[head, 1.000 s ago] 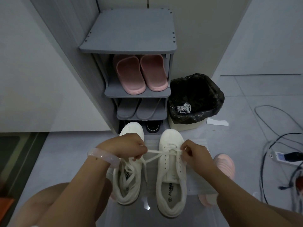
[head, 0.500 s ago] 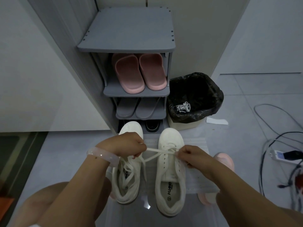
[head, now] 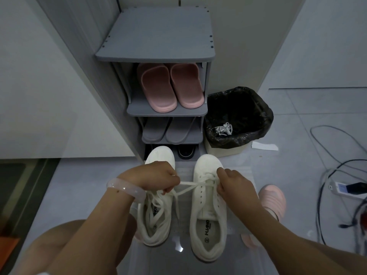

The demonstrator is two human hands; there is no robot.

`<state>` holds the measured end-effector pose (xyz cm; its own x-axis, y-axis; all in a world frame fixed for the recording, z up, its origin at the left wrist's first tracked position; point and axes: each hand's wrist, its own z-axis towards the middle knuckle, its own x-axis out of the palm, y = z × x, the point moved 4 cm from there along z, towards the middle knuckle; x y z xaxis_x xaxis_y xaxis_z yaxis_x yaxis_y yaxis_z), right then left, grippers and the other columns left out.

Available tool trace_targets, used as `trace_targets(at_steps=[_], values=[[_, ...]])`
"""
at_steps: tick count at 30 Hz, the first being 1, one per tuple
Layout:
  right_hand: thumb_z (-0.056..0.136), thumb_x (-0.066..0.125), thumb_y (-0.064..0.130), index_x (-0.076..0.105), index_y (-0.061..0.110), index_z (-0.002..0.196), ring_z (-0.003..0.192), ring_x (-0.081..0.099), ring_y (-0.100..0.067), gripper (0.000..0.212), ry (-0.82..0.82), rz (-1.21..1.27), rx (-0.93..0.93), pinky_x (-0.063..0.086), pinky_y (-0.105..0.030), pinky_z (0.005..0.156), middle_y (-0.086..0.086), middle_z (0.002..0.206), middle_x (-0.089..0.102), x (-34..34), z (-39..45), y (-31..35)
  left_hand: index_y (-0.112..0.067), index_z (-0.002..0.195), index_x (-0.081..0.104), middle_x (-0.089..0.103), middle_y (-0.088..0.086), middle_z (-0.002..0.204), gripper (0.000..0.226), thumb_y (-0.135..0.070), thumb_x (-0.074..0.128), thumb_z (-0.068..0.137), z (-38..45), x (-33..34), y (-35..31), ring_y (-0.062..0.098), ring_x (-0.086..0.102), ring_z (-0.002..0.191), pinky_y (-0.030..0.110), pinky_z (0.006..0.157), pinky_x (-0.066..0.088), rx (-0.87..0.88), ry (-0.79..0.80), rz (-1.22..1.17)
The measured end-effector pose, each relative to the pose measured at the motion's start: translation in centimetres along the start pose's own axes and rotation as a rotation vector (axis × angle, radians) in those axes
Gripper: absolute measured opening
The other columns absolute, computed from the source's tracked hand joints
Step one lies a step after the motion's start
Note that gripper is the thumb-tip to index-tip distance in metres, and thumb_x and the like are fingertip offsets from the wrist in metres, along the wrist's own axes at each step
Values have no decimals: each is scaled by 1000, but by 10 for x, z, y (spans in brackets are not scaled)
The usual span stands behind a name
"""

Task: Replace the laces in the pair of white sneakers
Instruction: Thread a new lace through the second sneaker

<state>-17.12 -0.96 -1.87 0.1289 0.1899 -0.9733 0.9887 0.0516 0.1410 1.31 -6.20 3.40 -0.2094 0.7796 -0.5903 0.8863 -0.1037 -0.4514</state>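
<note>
While a grey shoe rack (head: 156,36) w/ pink slippers (head: 170,88) is stood against the wall, a bin w/ black liner (head: 238,114) is set just to its right, w/ old laces (head: 224,129) dropped inside. On the floor in front, two white sneakers (head: 208,205) are placed side by side. The new lace (head: 188,184) is stretched from the right sneaker's front eyelets & is gripped by the left hand (head: 155,177), fingers curled round it. Its other end is pinched by the right hand (head: 232,183) over the shoe's front.
</note>
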Motion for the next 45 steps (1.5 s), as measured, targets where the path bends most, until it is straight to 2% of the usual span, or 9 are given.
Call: trace_targets(at_steps=[6, 10, 18, 27, 30, 33, 38, 41, 45], values=[[87, 51, 14, 52, 10, 96, 73, 51, -17, 10, 40, 361, 81, 41, -30, 64, -3, 82, 56, 2, 2, -12, -18, 50, 51, 57, -4, 58, 39, -22, 44, 89, 0, -1, 0, 8, 48, 59, 24, 68, 41, -1, 13, -4], [87, 59, 18, 56, 13, 87, 67, 48, -10, 6, 35, 496, 53, 37, -21, 60, 7, 72, 51, 4, 0, -16, -17, 50, 51, 56, -6, 56, 39, -21, 43, 89, -1, -1, -2, 6, 48, 58, 23, 68, 41, 1, 5, 0], [95, 36, 23, 30, 17, 86, 69, 39, -14, 13, 12, 82, -5, 30, -26, 57, 7, 68, 30, 3, 2, -4, -16, 50, 50, 55, -3, 56, 39, -22, 43, 88, -2, 2, -3, 7, 47, 56, 22, 65, 40, -20, 21, 9], [92, 39, 16, 33, 13, 83, 67, 37, -15, 12, 30, 157, -38, 29, -28, 58, 2, 71, 39, 5, 7, -3, -12, 50, 50, 57, 3, 60, 38, -26, 50, 86, 0, -5, 7, 14, 52, 55, 21, 55, 40, -113, -152, 12], [94, 41, 20, 41, 14, 92, 71, 38, -13, 6, 46, 221, -106, 32, -28, 61, 3, 79, 44, 4, 4, -8, -11, 50, 46, 56, 1, 54, 39, -25, 49, 86, 3, -6, 10, 11, 50, 49, 19, 49, 36, -137, -231, -65], [93, 48, 18, 51, 17, 114, 78, 42, -9, 21, 72, 326, -148, 37, -24, 66, 7, 89, 48, 7, -3, -10, -15, 49, 46, 60, -2, 52, 39, -25, 47, 87, 3, -8, 8, 9, 51, 47, 16, 44, 34, -142, -275, -248], [90, 57, 20, 60, 18, 119, 78, 51, -4, 29, 27, 524, -125, 42, -13, 71, 9, 89, 53, 8, -14, -5, -14, 46, 47, 58, -5, 45, 41, -22, 45, 86, 0, -13, 2, 7, 51, 46, 15, 45, 36, -114, -292, -380], [89, 55, 40, 54, 22, 127, 84, 51, -5, 42, 39, 521, -72, 39, -12, 72, 9, 97, 50, 10, -21, 1, -12, 44, 50, 57, -5, 42, 43, -20, 45, 86, -1, -13, 0, 1, 48, 38, 9, 38, 36, -96, -272, -361], [86, 48, 57, 38, 26, 139, 93, 53, -11, 63, 83, 449, 6, 42, -20, 77, 5, 112, 45, 14, -30, 12, -11, 44, 53, 61, 2, 55, 44, -20, 45, 86, -3, -15, -1, 8, 48, 50, 11, 43, 39, -88, -276, -294]])
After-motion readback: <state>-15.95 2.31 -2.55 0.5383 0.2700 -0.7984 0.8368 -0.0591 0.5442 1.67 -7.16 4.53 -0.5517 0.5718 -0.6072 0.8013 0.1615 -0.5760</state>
